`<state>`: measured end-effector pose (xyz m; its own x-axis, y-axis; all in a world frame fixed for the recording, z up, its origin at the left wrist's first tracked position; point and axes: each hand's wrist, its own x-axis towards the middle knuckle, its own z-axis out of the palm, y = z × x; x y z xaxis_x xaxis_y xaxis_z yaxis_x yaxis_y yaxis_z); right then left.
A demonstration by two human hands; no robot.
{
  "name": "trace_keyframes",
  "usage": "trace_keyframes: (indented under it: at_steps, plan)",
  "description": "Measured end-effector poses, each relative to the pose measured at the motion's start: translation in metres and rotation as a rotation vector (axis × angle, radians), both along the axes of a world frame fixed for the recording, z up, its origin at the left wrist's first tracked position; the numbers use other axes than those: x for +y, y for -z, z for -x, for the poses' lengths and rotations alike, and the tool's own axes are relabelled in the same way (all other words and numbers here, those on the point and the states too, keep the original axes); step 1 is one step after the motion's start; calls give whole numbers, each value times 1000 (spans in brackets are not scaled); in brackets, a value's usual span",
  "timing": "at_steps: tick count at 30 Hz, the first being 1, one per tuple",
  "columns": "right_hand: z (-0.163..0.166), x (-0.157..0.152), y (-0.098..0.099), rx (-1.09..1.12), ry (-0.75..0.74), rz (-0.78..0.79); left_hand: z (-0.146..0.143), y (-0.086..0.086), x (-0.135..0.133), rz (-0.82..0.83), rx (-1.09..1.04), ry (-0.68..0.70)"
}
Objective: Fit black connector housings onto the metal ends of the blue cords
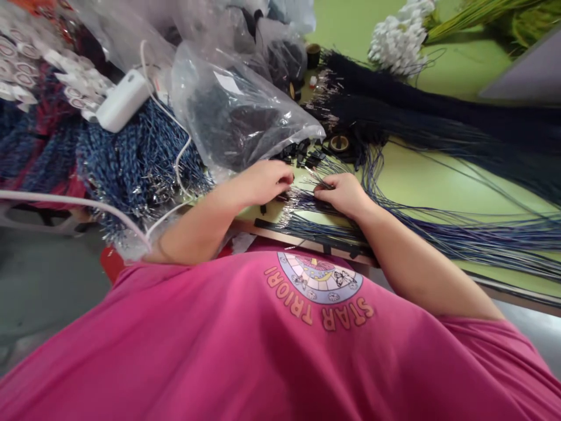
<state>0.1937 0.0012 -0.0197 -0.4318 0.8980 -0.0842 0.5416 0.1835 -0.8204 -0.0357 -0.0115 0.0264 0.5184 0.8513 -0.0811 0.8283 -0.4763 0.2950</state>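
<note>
My left hand (265, 180) rests knuckles-up on the green table (416, 181), fingers curled and pinched near small black plastic pieces (302, 153); what it pinches is too small to make out. My right hand (344, 192) lies close beside it, fingers closed on the metal-tipped ends of thin dark blue cords (460, 234) that fan out to the right across the table. The two hands nearly touch above the cord ends.
A clear plastic bag (236, 111) of dark items lies just behind the hands. Heaps of blue tagged cords (131, 158) and a white charger (123, 99) fill the left. Black cord bundles (416, 111) and white flower-like pieces (401, 38) lie at the back right.
</note>
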Motion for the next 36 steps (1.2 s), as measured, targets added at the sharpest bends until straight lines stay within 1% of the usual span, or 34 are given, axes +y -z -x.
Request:
trace_keyframes:
  at_steps: [2,5,7,11,13,16,19,21,23,24,25,27,29,31,34,36]
  plan:
    - [-1,-1,0,54,21,51,8,-1,-18,11,43,0]
    - [0,-2,-1,120,67,92,12,6,-30,-25,34,-98]
    - [-1,-2,-1,163,96,93,12,12,-31,-2,14,-139]
    - [-4,-2,-2,173,117,83,13,22,-26,62,-22,-134]
    - [-5,-2,-2,166,136,78,16,23,-22,80,-35,-120]
    - [-6,-2,-5,163,162,64,27,17,-17,88,-26,-120]
    - [-5,-3,-9,162,156,38,36,3,-15,90,-1,-144]
    - [-5,-5,-13,181,139,21,37,-6,-15,68,-43,-163]
    - [-7,-6,-16,216,118,18,33,-12,-17,51,-176,-229]
    - [-8,-6,-18,235,114,21,30,-13,-17,75,-272,-282]
    - [-9,-6,-20,252,117,27,26,-12,-17,130,-382,-337]
    - [-13,-5,-23,279,137,52,18,-8,-16,302,-616,-419]
    - [-16,-4,-24,316,160,91,8,-2,-14,469,-824,-459]
    - [-19,-3,-25,359,173,137,-2,2,-10,561,-986,-494]
    - [-20,-3,-25,390,186,152,-15,1,-4,588,-1121,-518]
    - [-20,-3,-27,365,195,128,-22,0,0,562,-1141,-504]
